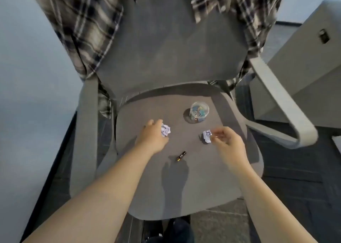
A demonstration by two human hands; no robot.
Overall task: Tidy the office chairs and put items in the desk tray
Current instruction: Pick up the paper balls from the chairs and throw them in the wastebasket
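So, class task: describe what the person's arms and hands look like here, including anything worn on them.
Both forearms are bare as far as the frame shows: no sleeves or cuffs in view. The left hand and right hand wear no gloves, and no watch, bracelet or ring is visible. No markings show on either arm.

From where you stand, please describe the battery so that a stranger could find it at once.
Look at the grey office chair seat, under the backrest where a plaid shirt hangs. The battery lies at the seat's middle, nearer the front edge than the two paper balls and the clear tub of clips. It is the only small, dark, gold-tipped cylinder there.
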